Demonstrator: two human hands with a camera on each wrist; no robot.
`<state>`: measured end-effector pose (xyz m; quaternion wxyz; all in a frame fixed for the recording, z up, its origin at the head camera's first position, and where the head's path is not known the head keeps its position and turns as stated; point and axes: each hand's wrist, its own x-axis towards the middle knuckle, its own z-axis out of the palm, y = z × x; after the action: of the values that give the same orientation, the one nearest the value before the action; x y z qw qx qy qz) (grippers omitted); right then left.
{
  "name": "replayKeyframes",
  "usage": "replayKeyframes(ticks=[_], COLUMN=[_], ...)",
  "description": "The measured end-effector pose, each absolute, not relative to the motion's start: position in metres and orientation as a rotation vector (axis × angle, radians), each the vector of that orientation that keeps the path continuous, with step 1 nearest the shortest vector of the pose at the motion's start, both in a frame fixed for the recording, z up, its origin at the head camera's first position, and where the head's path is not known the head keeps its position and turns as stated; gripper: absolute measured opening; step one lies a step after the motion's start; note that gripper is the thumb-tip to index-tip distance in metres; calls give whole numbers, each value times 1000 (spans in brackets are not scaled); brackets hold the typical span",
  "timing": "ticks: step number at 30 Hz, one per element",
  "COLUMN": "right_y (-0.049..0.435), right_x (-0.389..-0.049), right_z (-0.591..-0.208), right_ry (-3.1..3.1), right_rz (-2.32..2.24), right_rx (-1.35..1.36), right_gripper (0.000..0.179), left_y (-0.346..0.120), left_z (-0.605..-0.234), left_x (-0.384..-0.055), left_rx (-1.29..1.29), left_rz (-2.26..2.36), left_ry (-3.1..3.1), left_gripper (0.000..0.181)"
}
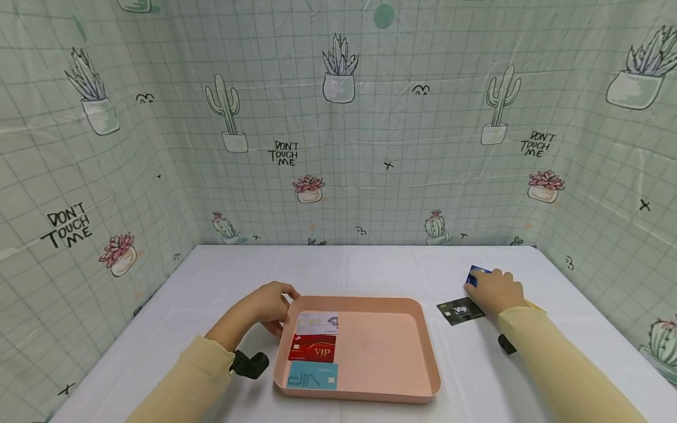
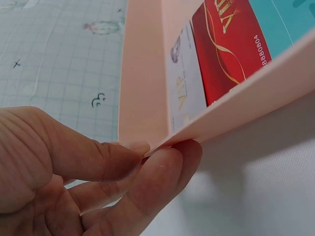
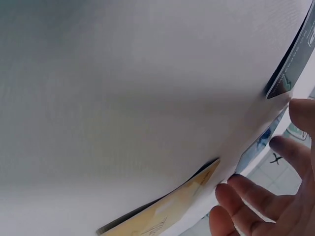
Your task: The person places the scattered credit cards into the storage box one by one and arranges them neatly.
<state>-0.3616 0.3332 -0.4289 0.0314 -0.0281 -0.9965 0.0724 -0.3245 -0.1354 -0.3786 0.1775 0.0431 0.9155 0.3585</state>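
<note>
Left hand point(image 1: 271, 304) pinches the tray point(image 1: 382, 352), long axis running left to right. Right hand point(image 1: 496, 292), fingers spread, touches the blue card point(image 1: 478, 270).

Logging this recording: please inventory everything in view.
tray: 1, pink, on table
VIP cards: 2, white and red, in tray
near card: 1, teal, in tray
loose VIP card: 1, black, right of tray
part-hidden cards: 2, blue and gold, right of tray
table: 1, white, under tray
printed backdrop: 1, pale green, around table
sleeves: 2, pale yellow, both sides
wrist devices: 2, black, beside sleeves
left hand: 1, pinching tray's corner
right hand: 1, at blue card
</note>
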Motion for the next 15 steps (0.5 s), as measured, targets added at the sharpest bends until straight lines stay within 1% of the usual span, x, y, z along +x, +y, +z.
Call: replayKeyframes(ticks=[4, 11, 15], right_y=[333, 339, 346], right_x=[-362, -367, -370], right_z=[-429, -425, -425], right_ry=[-3078, -3128, -3165], right_rz=[224, 296, 255], right_rx=[-65, -78, -110], right_gripper=[49, 31, 38], left_y=[-136, -135, -135], left_z=[-379, -378, -379], left_x=[-324, -324, -324], left_rx=[113, 110, 99], left_rz=[1022, 1014, 1019], left_ry=[2592, 2595, 2591], left_gripper=[46, 46, 47])
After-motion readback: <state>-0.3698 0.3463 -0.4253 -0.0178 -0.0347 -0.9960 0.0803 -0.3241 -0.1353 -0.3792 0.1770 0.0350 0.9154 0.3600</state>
